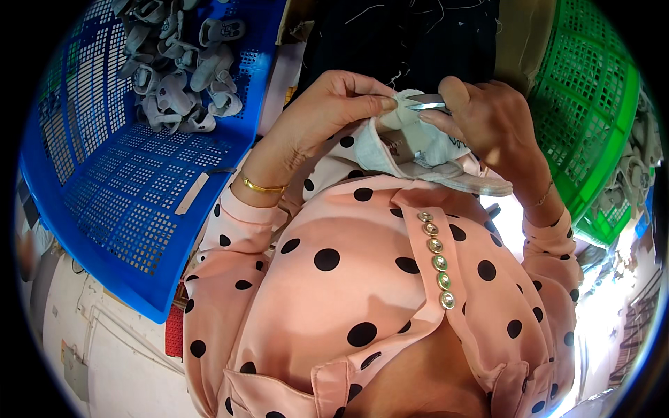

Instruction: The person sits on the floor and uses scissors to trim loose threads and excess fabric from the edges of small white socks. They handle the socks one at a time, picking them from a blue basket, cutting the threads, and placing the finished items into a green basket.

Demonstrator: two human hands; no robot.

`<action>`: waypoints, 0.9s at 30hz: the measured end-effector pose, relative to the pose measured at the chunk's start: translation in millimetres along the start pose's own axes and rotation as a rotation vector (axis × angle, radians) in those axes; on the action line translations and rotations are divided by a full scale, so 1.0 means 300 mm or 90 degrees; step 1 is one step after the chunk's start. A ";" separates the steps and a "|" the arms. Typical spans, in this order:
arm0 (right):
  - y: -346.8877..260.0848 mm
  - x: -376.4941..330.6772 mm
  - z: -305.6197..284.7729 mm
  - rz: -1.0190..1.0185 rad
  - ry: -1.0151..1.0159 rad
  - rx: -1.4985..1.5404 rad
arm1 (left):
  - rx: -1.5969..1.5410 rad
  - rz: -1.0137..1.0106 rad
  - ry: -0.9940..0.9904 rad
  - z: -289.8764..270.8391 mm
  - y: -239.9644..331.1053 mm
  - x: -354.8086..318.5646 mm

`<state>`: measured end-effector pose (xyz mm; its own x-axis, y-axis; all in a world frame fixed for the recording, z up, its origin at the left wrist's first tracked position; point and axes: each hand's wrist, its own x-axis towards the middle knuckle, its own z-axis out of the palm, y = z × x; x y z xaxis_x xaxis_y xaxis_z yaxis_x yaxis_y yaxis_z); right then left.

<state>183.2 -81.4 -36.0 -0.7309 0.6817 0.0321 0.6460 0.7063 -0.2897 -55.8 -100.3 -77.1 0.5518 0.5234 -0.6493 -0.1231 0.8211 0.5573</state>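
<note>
A small white fabric shoe upper (411, 150) is held up in front of my chest. My left hand (338, 104) pinches its top edge between thumb and fingertips. My right hand (488, 118) is closed around small metal snips (428, 102), whose blades reach to the same edge, close to my left fingertips. Most of the snips is hidden inside my right hand. A grey, rounded part of the upper hangs toward my polka-dot shirt.
A blue perforated plastic basket (132, 209) stands at my left, with several similar grey-white shoe uppers (178, 90) heaped at its far end. To my right is a green perforated basket (582, 104), with more shoe pieces (631, 174) beyond it. Loose threads lie on dark cloth (411, 35) ahead.
</note>
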 end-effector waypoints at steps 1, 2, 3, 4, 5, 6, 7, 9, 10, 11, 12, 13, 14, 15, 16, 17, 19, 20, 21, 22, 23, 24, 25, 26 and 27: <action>-0.002 0.002 -0.001 -0.001 -0.010 -0.005 | -0.006 0.002 -0.003 0.002 0.001 -0.003; -0.005 0.005 -0.004 -0.002 -0.021 -0.010 | -0.008 0.003 0.000 0.005 0.001 -0.005; -0.008 0.006 -0.005 -0.002 -0.031 -0.015 | -0.010 0.005 0.002 0.008 -0.001 -0.007; -0.010 0.004 -0.004 0.004 -0.032 -0.005 | -0.012 0.006 0.005 0.011 -0.001 -0.009; -0.011 0.003 -0.003 0.010 -0.034 0.005 | -0.012 0.007 0.005 0.013 0.000 -0.012; -0.013 0.001 -0.003 0.017 -0.035 0.015 | -0.011 0.007 0.005 0.016 0.002 -0.014; -0.014 0.002 -0.007 0.017 -0.038 0.024 | -0.011 0.008 0.005 0.019 0.004 -0.016; -0.018 0.006 -0.017 0.018 -0.044 0.041 | -0.007 0.010 0.000 0.019 0.008 -0.021; -0.018 0.008 -0.019 0.016 -0.046 0.039 | -0.005 0.011 -0.002 0.018 0.009 -0.022; -0.018 0.009 -0.020 0.015 -0.048 0.038 | -0.004 0.011 -0.004 0.016 0.007 -0.022; -0.019 0.010 -0.020 0.014 -0.051 0.037 | -0.002 0.011 -0.005 0.013 0.004 -0.020; -0.020 0.010 -0.019 0.014 -0.053 0.032 | -0.001 0.011 -0.007 0.011 0.002 -0.019; -0.020 0.009 -0.016 0.015 -0.056 0.027 | -0.006 0.006 -0.007 0.011 0.002 -0.018; -0.019 0.008 -0.013 0.016 -0.058 0.022 | -0.010 0.002 -0.008 0.012 0.003 -0.017; -0.018 0.008 -0.013 0.016 -0.060 0.021 | -0.014 -0.002 -0.008 0.013 0.003 -0.015; -0.017 0.009 -0.014 0.014 -0.062 0.020 | -0.022 -0.002 -0.005 0.014 0.000 -0.014; -0.016 0.012 -0.017 0.013 -0.064 0.017 | -0.039 -0.003 0.001 0.014 -0.009 -0.012; -0.017 0.013 -0.018 0.013 -0.064 0.015 | -0.044 -0.005 0.002 0.015 -0.010 -0.012; -0.018 0.014 -0.018 0.014 -0.065 0.013 | -0.050 -0.007 0.004 0.016 -0.010 -0.012; -0.018 0.014 -0.016 0.015 -0.064 0.021 | -0.055 -0.009 0.006 0.017 -0.011 -0.012; -0.017 0.014 -0.015 0.017 -0.063 0.029 | -0.054 -0.009 0.009 0.018 -0.012 -0.011; -0.016 0.014 -0.014 0.019 -0.062 0.036 | -0.054 -0.009 0.012 0.019 -0.014 -0.011; -0.016 0.015 -0.012 0.018 -0.064 0.037 | -0.053 -0.009 0.015 0.020 -0.016 -0.010; -0.014 0.015 -0.010 0.016 -0.067 0.038 | -0.052 -0.008 0.014 0.020 -0.018 -0.010; -0.012 0.016 -0.007 0.014 -0.070 0.040 | -0.052 -0.007 0.013 0.019 -0.019 -0.009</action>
<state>177.7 -80.4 -32.8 -0.7389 0.6692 -0.0785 0.6493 0.6761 -0.3482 -51.7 -107.7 -75.6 0.5370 0.5177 -0.6660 -0.1837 0.8424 0.5066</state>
